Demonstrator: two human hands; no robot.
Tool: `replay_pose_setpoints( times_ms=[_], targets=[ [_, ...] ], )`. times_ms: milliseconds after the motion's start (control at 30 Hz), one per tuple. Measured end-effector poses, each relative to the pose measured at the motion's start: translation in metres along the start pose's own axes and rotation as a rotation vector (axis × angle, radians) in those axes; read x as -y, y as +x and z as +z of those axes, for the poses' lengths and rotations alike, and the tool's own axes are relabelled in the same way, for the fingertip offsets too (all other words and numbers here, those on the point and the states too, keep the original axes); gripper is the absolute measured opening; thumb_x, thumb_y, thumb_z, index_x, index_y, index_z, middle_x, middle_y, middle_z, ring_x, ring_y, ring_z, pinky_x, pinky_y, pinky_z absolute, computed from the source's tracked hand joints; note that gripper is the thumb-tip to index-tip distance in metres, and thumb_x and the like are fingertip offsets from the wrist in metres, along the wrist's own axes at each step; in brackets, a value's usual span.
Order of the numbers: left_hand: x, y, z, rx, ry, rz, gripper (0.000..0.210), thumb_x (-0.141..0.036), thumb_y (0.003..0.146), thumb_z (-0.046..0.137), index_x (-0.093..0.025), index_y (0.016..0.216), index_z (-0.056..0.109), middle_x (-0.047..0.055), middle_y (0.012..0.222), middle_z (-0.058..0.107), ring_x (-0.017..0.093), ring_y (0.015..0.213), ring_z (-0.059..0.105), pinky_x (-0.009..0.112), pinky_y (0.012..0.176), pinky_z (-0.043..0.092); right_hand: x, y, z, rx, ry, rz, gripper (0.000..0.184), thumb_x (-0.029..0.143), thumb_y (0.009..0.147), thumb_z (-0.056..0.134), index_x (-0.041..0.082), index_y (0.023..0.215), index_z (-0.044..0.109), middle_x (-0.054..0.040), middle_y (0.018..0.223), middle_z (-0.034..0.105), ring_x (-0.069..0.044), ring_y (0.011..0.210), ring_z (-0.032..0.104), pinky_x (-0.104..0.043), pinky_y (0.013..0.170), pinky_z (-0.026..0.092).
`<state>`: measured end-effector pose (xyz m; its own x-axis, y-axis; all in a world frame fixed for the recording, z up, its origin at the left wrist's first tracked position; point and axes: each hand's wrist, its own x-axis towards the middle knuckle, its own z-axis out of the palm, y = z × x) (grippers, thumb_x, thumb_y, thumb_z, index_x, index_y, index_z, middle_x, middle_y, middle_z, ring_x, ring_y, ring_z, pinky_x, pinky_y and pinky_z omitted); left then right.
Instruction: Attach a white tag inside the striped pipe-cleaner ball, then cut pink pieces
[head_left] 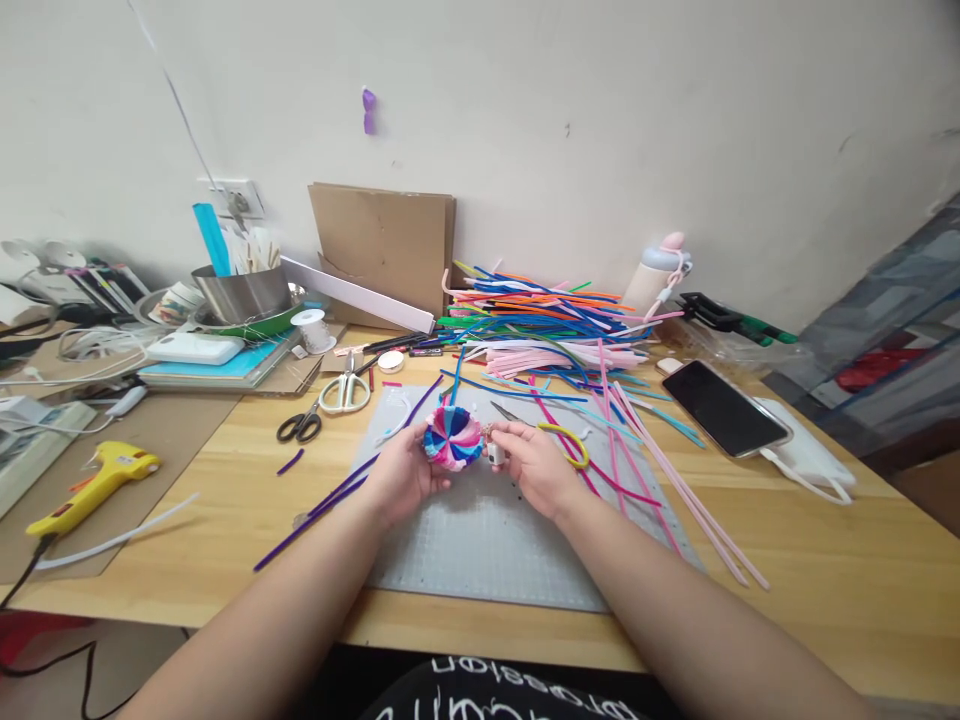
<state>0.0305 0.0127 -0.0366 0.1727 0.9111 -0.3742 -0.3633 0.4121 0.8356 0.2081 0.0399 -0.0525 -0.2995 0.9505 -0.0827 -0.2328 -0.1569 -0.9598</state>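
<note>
My left hand [401,478] is closed around the edge of a round disc of fuzzy pipe cleaners [453,438], with pink, blue, dark blue and white wedges. Beside the disc's right edge, my right hand [538,466] pinches a small white piece [496,453] with a little metallic bit at its top; its exact kind is too small to make out. Both hands are above a grey cutting mat [480,560]. Just behind my right hand lie scissors with yellow handles [576,447], partly hidden by it. Pink pipe cleaners [626,484] spread across the mat's right side.
A heap of coloured pipe cleaners [540,325] lies by the wall, near cardboard sheets [382,245]. White-handled scissors [345,393], black-handled scissors [299,427] and a yellow glue gun [94,488] are on the left. A phone [724,407] and a bottle [658,275] are on the right.
</note>
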Motion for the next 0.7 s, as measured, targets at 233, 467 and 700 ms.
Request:
replay_pose_setpoints(
  times_ms=[233,467,700],
  targets=[
    [0.006,0.001,0.007,-0.051,-0.037,-0.081,0.037,-0.043,0.086,0.044,-0.016,0.104,0.062,0.009,0.083,0.069,0.015,0.060,0.063,0.020,0.043,0.041,-0.009,0.004,-0.004,-0.069,-0.371,-0.162,0.012,0.029,0.070,0.065,0.018,0.074,0.061,0.0004,0.069,0.061,-0.013,0.058,0.050,-0.027,0.056,0.038],
    [0.016,-0.004,0.015,-0.003,0.013,-0.105,0.034,-0.043,0.086,0.045,-0.019,0.109,0.055,0.007,0.084,0.068,0.015,0.060,0.063,0.020,0.041,0.040,0.003,-0.012,0.001,0.039,-0.924,-0.464,0.010,0.011,0.077,0.056,0.020,0.074,0.059,-0.0025,0.082,0.059,-0.018,0.080,0.053,-0.031,0.073,0.038],
    [0.027,-0.005,0.019,0.028,-0.006,-0.111,0.030,-0.042,0.084,0.050,-0.020,0.106,0.052,0.002,0.074,0.061,0.015,0.060,0.061,0.021,0.041,0.042,0.002,-0.017,0.006,0.116,-1.220,-0.513,0.001,0.020,0.080,0.062,0.020,0.080,0.062,-0.0037,0.084,0.062,-0.021,0.083,0.054,-0.035,0.076,0.038]
  ],
)
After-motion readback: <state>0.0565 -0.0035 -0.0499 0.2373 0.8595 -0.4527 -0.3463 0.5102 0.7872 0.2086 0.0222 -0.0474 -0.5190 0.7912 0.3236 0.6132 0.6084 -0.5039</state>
